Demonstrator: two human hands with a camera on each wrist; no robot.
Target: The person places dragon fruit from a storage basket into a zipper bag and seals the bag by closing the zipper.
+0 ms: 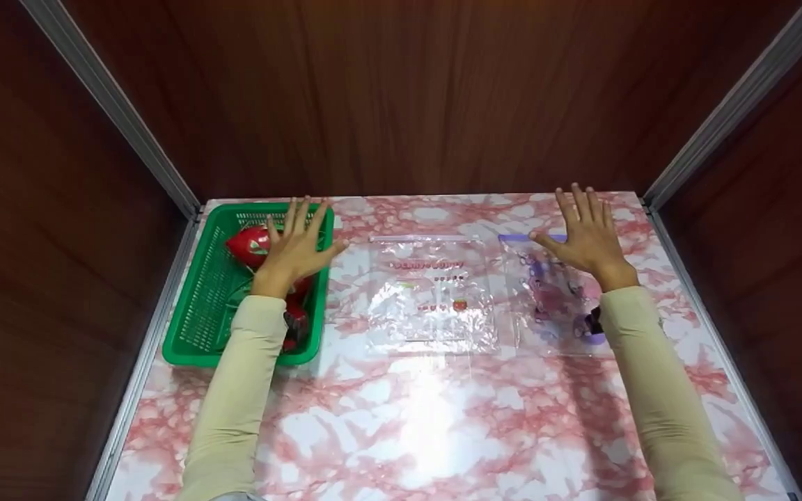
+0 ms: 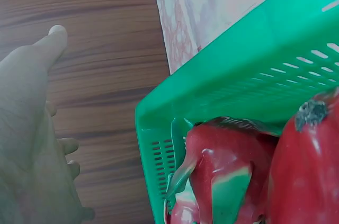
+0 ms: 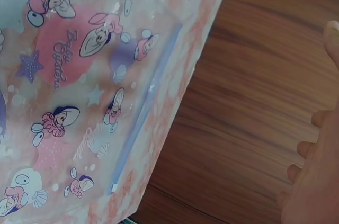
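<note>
My left hand (image 1: 296, 252) is held over the green plastic basket (image 1: 199, 306), its fingers straight and spread, holding nothing. Inside the basket lie red dragon fruits (image 2: 217, 147) with green scales; my forearm covers part of them in the head view. A clear zip bag (image 1: 436, 341) with small red print lies flat in the middle of the table. To its right is another clear zip bag (image 3: 79, 86) with a purple slider strip and cartoon oyster prints. Above that bag's far edge my right hand (image 1: 589, 243) hovers with fingers spread, also holding nothing.
The table (image 1: 373, 431) has a red-and-white marbled top. Dark wood-grain panels (image 1: 387, 97) enclose it at the back and both sides, with metal strips (image 1: 122, 118) along the corners. Light glares on the table's front middle.
</note>
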